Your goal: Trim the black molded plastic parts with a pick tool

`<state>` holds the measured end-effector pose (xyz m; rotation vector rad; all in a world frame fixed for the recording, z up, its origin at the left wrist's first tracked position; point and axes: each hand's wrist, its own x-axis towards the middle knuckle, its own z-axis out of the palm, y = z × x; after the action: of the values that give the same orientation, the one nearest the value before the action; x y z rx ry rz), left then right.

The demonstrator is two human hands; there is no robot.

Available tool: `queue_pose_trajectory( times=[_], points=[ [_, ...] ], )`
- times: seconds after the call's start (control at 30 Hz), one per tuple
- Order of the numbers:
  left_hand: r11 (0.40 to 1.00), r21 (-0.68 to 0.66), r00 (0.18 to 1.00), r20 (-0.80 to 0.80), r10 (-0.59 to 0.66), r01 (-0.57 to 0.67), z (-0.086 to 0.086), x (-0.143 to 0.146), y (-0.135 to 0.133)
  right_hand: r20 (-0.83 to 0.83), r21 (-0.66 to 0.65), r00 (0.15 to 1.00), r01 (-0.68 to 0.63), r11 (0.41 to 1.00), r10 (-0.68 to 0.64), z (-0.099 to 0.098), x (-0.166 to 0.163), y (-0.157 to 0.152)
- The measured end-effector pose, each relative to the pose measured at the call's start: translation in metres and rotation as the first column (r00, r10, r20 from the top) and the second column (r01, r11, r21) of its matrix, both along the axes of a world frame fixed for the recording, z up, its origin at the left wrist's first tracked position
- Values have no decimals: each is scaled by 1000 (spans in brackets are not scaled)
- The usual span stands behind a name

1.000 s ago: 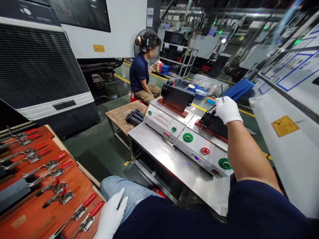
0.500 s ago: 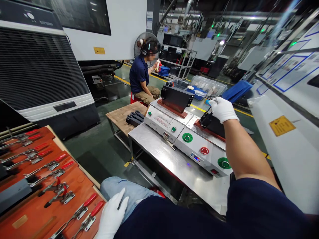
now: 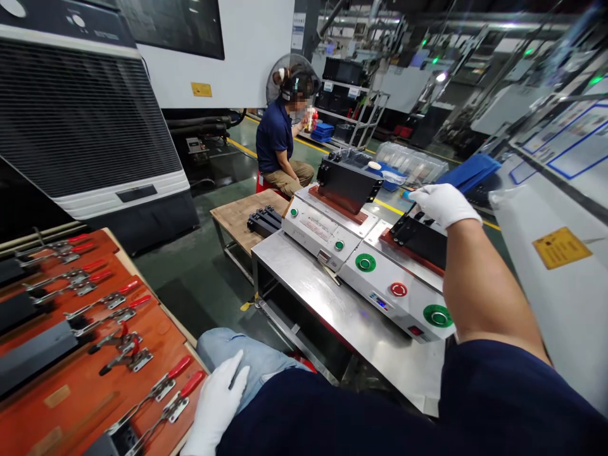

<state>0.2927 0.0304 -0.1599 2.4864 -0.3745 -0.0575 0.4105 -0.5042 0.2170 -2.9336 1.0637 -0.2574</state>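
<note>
The left hand (image 3: 216, 402), low and left of middle, lies on the leg (image 3: 256, 361), empty, fingers a bit apart. The black part (image 3: 422, 242) is right of middle, its long side sloping down rightward. The right hand (image 3: 444, 204) is nearer, bent just above it; I can't tell what it holds.

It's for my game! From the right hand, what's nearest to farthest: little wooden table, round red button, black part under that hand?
1. Black part: just under the right hand.
2. Round red button: lower, slightly left.
3. Little wooden table: far off left.
</note>
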Motion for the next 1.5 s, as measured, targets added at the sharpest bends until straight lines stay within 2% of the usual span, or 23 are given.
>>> queue_pose_trajectory(
  times=[0.1, 0.17, 0.23, 0.27, 0.3, 0.37, 0.4, 0.43, 0.5, 0.53, 0.6, 0.67, 0.77, 0.83, 0.93, 1.0, 1.03, 1.07, 1.13, 1.27, 1.37, 1.43, 1.5],
  points=[
    [1000, 9, 1000, 15, 3, -3, 2, -2, 0, 34, -39, 998, 46, 998, -45, 9, -2, 2],
    [1000, 13, 1000, 16, 1, -1, 2, -2, -1, 123, -114, 991, 75, 991, -61, 11, -3, 12],
    [1000, 14, 1000, 11, -5, 5, 2, -2, -1, 212, -166, 976, -11, 986, 47, -3, -3, 36],
    [1000, 15, 1000, 6, -9, 9, 2, -2, -1, 227, -170, 963, -106, 980, 144, -18, -2, 54],
    [1000, 15, 1000, 1, -13, 13, 2, -2, -2, 186, -130, 942, -259, 957, 280, -38, -1, 74],
    [1000, 16, 1000, -6, -7, 7, 3, -2, -3, 16, 35, 887, -462, 886, 461, -91, 0, 120],
    [1000, 18, 1000, -9, 0, 1, 5, -3, -4, -129, 189, 822, -529, 827, 555, -121, 0, 142],
    [1000, 21, 1000, -10, 9, -9, 8, -5, -5, -198, 265, 767, -558, 787, 610, -149, 0, 161],
    [999, 32, 999, -8, 33, -32, 17, -12, -7, -268, 313, 709, -576, 755, 652, -197, -3, 191],
    [998, 40, 999, -9, 42, -41, 23, -15, -8, -291, 320, 690, -583, 747, 663, -214, -4, 199],
    [997, 53, 999, -13, 52, -52, 33, -20, -11, -323, 325, 656, -600, 731, 682, -233, -2, 205],
    [996, 63, 998, -12, 68, -67, 39, -21, -14, -347, 334, 617, -623, 708, 707, -236, 6, 201],
    [990, 84, 994, 17, 112, -113, 32, -21, -16, -364, 331, 584, -647, 687, 726, -219, 21, 191],
    [986, 96, 990, 47, 133, -137, 20, -20, -15, -360, 298, 603, -649, 700, 712, -194, 32, 182],
    [990, 79, 991, 75, 110, -116, 6, -14, -12, -347, 207, 674, -623, 754, 652, -148, 52, 165],
    [993, 76, 994, 62, 85, -89, 6, -12, -12, -339, 150, 721, -593, 791, 604, -125, 66, 156],
    [994, 79, 996, 49, 75, -79, 8, -11, -13, -332, 134, 735, -584, 801, 591, -120, 70, 155],
    [994, 82, 997, 35, 68, -71, 11, -11, -14, -326, 131, 738, -583, 802, 590, -121, 73, 156],
    [994, 84, 998, 14, 63, -64, 18, -12, -16, -315, 160, 715, -608, 778, 624, -139, 71, 168],
    [993, 101, 998, -17, 66, -64, 26, -13, -16, -331, 274, 643, -635, 723, 690, -206, 47, 202],
    [995, 97, 999, -22, 40, -37, 26, -13, -15, -353, 309, 655, -592, 744, 668, -244, 36, 210],
    [995, 94, 999, -13, 30, -29, 23, -13, -15, -351, 304, 686, -561, 770, 638, -254, 36, 207],
    [995, 93, 999, -1, 43, -42, 20, -13, -15, -342, 291, 714, -538, 791, 611, -250, 38, 200]
  ],
)
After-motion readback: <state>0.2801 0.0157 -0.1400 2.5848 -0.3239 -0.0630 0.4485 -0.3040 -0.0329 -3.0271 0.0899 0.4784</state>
